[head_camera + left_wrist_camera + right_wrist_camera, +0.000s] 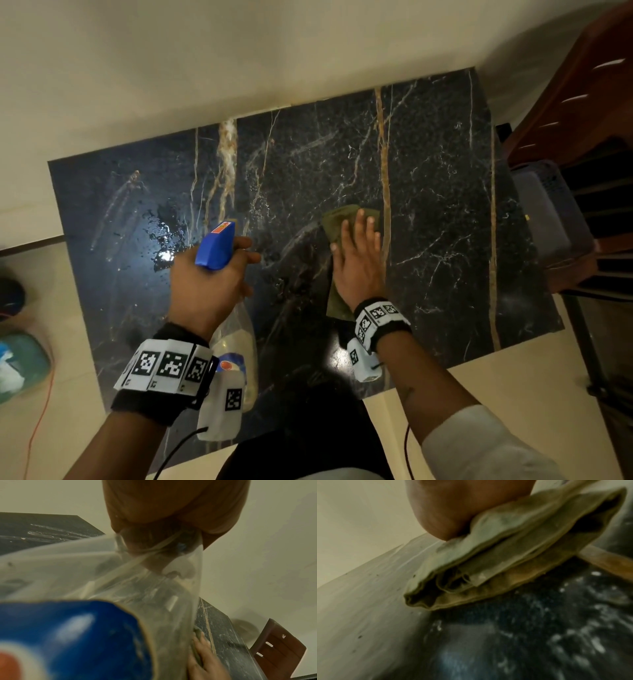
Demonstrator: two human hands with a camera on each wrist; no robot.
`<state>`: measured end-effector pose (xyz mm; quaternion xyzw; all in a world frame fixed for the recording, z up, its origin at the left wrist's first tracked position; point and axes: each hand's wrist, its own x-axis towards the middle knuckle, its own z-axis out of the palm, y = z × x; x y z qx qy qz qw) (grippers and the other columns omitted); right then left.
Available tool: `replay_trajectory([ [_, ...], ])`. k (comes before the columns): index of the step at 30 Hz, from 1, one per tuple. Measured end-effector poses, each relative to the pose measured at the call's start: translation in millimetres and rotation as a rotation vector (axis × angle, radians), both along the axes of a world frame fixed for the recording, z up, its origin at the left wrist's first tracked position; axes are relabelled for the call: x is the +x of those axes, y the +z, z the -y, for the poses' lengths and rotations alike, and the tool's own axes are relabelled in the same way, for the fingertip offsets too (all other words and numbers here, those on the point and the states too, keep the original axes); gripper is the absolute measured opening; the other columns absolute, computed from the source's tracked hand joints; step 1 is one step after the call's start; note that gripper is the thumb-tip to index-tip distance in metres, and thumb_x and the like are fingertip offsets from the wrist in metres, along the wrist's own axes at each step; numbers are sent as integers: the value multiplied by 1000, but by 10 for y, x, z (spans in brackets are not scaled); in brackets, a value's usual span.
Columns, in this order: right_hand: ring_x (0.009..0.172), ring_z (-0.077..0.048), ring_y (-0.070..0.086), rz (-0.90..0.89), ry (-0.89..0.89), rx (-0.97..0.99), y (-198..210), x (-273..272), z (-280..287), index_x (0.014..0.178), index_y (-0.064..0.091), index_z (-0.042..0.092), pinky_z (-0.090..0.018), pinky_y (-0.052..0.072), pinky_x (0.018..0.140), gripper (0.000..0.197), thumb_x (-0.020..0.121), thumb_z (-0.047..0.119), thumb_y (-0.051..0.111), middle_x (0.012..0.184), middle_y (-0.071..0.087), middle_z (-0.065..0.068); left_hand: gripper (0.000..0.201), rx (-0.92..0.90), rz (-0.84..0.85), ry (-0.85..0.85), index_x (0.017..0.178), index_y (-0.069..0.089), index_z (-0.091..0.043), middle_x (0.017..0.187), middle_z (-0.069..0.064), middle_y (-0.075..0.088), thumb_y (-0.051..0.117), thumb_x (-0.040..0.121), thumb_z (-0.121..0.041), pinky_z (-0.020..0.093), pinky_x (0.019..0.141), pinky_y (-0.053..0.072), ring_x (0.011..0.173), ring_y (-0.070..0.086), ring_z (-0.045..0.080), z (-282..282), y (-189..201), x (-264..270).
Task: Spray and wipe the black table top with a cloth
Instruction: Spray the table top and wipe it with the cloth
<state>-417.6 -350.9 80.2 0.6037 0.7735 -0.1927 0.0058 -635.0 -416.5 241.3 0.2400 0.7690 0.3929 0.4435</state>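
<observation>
while our left hand [205, 287] holds the spray bottle [236, 346] above the near left part of the tabletop [445, 192], our right hand [359, 260] lies flat on the cloth [337, 219] a little right of the middle. the left fingers [248, 255] are curled round the bottle's neck just under the blue spray head [215, 246], so that hand is grasping the bottle; the clear body with its blue label hangs down toward our wrist and fills much of the left wrist view. the nozzle points away from us, toward a wet patch [164, 236] of droplets that glints on the dark stone beyond it.

the right fingers [359, 226] are straight and spread, pressing down on the folded olive-green cloth rather than clenching it. the cloth sticks out past the fingertips on the far side and past the heel of the hand on the near side. in the right wrist view its folded layers [488, 566] rest on the black, white-veined surface, with the palm on top.

the tabletop is black marble with white and golden veins, its far edge against a pale wall [239, 51]. a brown chair [582, 113] stands just beyond its right end, with a dark basket [548, 212] beside it. on the floor at the left sits a teal object [24, 363], too blurred for us to tell what it is.
</observation>
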Motion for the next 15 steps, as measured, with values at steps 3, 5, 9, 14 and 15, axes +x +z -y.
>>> replay_trajectory([
  [3,154,-29,-7,-49,240,-36,6,-119,113,157,27,16,-48,3,125,56,107,40,29,168,-2,-9,13,-9,-13,8,93,72,-16,92,4,77,65,93,-5,18,44,51,62,72,27,-39,-5,-3],
  [5,155,-29,-2,-67,344,-19,-20,-65,36,155,31,16,-51,8,125,55,106,39,33,168,3,-9,14,-2,-12,20,90,71,-19,93,5,77,66,92,-5,18,45,51,62,72,27,-69,9,-2],
  [9,154,-30,6,12,166,32,-50,137,-309,156,31,15,-49,12,125,54,107,37,32,167,7,-10,16,16,-6,36,90,71,-20,87,1,77,66,92,-4,18,45,51,68,73,23,-125,11,6],
  [14,154,-33,4,-19,-82,11,-9,-144,-365,156,29,10,-49,9,125,54,107,33,32,167,4,-15,23,35,1,48,87,69,-25,79,-6,77,66,91,-3,24,48,57,67,74,16,-140,-33,-9],
  [15,154,-33,3,-59,-21,3,3,-237,-299,155,30,9,-49,8,125,54,107,33,33,167,4,-15,21,30,0,52,88,70,-23,79,-5,77,66,91,-3,23,47,55,65,73,17,-142,-39,-9],
])
